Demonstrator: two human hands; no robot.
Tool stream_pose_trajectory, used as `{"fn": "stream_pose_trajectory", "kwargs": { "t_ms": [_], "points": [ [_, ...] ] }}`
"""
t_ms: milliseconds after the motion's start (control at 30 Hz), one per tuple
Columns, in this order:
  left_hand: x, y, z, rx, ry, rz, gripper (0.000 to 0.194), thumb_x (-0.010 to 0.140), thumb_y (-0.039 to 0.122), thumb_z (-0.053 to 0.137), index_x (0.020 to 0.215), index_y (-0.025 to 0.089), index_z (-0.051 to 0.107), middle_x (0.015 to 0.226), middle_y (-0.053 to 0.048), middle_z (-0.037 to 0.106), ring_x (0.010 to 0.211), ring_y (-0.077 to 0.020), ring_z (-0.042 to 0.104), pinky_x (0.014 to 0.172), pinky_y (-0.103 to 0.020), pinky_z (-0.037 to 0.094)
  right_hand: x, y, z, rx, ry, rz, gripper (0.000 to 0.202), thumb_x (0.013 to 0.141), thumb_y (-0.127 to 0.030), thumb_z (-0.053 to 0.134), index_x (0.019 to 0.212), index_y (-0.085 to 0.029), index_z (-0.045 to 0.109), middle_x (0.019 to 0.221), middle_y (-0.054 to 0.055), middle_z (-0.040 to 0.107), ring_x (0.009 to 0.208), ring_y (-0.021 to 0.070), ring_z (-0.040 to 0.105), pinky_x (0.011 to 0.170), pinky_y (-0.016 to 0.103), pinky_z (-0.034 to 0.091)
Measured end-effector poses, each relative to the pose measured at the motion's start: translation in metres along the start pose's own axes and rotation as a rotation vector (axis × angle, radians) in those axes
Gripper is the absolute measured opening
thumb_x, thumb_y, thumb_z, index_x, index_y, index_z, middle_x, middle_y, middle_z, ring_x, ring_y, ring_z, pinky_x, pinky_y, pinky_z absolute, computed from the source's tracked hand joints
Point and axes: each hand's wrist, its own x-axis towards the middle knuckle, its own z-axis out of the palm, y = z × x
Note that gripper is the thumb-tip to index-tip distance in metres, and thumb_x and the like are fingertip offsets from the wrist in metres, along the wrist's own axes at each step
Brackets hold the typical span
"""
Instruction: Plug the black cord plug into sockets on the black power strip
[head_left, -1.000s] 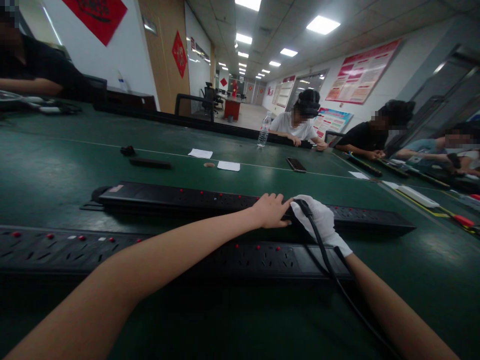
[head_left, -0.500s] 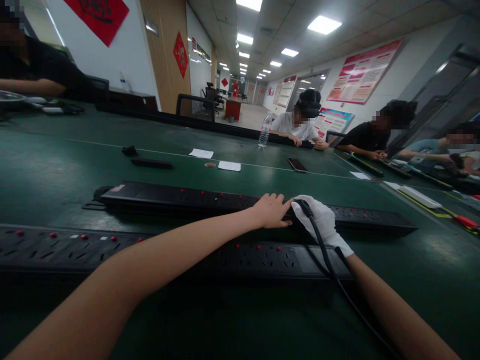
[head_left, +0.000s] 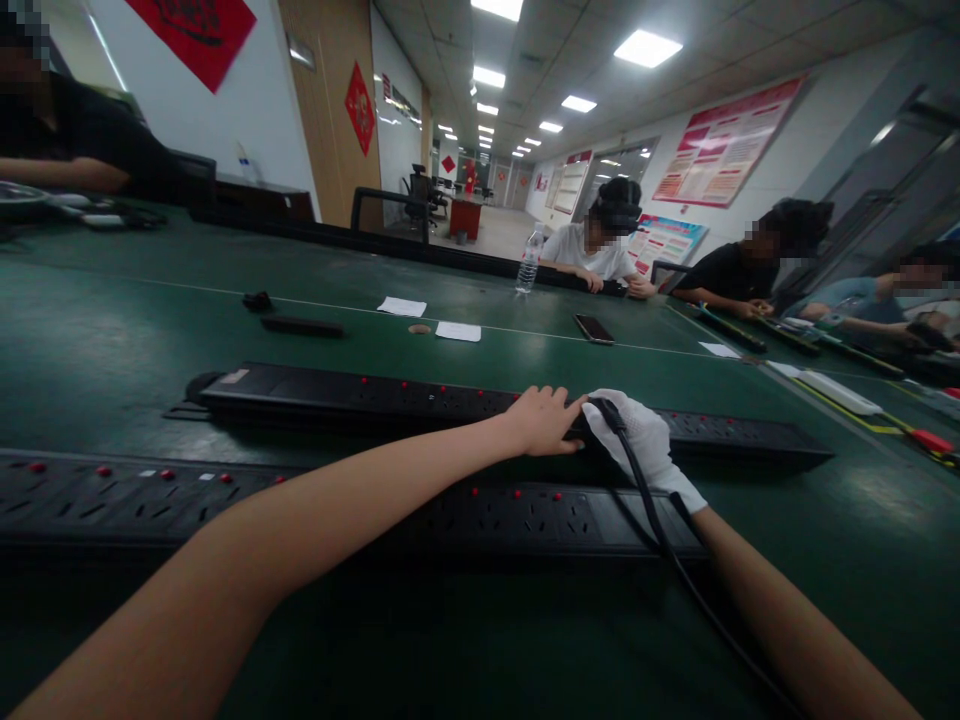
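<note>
A long black power strip [head_left: 337, 392] with red buttons lies across the green table. My left hand [head_left: 544, 422], bare, rests on this strip with its fingers spread, right beside my right hand. My right hand [head_left: 634, 437] wears a white glove and is closed around a black plug [head_left: 608, 413] over the same strip. From the plug a black cable [head_left: 675, 560] runs down past my right forearm. Nearer to me lies a second black strip [head_left: 495, 515], partly covered by my left forearm. The plug's front end is hidden by my hands.
Beyond the far strip lie white papers [head_left: 459, 331], a phone [head_left: 594, 329] and a dark bar [head_left: 302, 326]. A water bottle [head_left: 529, 262] stands further back. Several people sit around the table. A white strip [head_left: 841, 393] lies at the right.
</note>
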Motion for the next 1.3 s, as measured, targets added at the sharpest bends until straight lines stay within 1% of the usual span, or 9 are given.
{"fn": "stream_pose_trajectory", "kwargs": {
  "t_ms": [233,433,833,1100,1300],
  "points": [
    [0.0003,-0.0001,0.0007,-0.001,-0.001,-0.002,0.068,0.080,0.057,0.033,0.132,0.016,0.023,0.111,-0.015,0.049,0.093,-0.0282,0.049,0.074,-0.036,0.035,-0.0002,0.0006,-0.0005,0.005,-0.021,0.009,0.029,0.080,-0.043,0.048,0.098,-0.023,0.057,0.089,0.003,0.064,0.079,0.0157,0.060,0.072,0.024,0.043],
    [0.0001,-0.0002,0.0011,-0.001,-0.002,-0.005,0.068,0.080,0.057,0.032,0.132,0.016,0.023,0.112,-0.016,0.049,0.093,-0.0282,0.049,0.076,-0.036,0.034,-0.0002,-0.0001,-0.0003,0.001,0.001,-0.002,0.029,0.080,-0.043,0.048,0.098,-0.022,0.057,0.089,0.003,0.064,0.079,0.0154,0.060,0.072,0.024,0.043],
    [0.0004,-0.0007,0.0013,-0.003,0.010,0.005,0.067,0.080,0.057,0.032,0.132,0.015,0.025,0.110,-0.016,0.049,0.092,-0.0288,0.051,0.074,-0.037,0.036,0.0000,0.0008,-0.0016,0.001,-0.013,-0.011,0.029,0.080,-0.043,0.047,0.098,-0.022,0.057,0.088,0.004,0.064,0.079,0.0164,0.060,0.071,0.025,0.043],
    [0.0008,-0.0003,0.0014,-0.003,0.001,0.001,0.068,0.080,0.057,0.032,0.132,0.015,0.023,0.110,-0.016,0.050,0.092,-0.0290,0.050,0.074,-0.037,0.035,0.0002,0.0001,-0.0008,-0.009,-0.017,0.013,0.030,0.080,-0.043,0.047,0.098,-0.022,0.057,0.088,0.004,0.064,0.079,0.0164,0.060,0.072,0.025,0.043],
    [0.0005,0.0000,0.0013,-0.007,-0.007,-0.004,0.068,0.080,0.057,0.033,0.133,0.015,0.022,0.111,-0.016,0.049,0.093,-0.0290,0.049,0.075,-0.037,0.034,-0.0001,0.0006,-0.0010,-0.001,-0.020,-0.002,0.031,0.080,-0.044,0.046,0.099,-0.022,0.057,0.088,0.004,0.064,0.079,0.0173,0.060,0.071,0.027,0.044]
  ]
}}
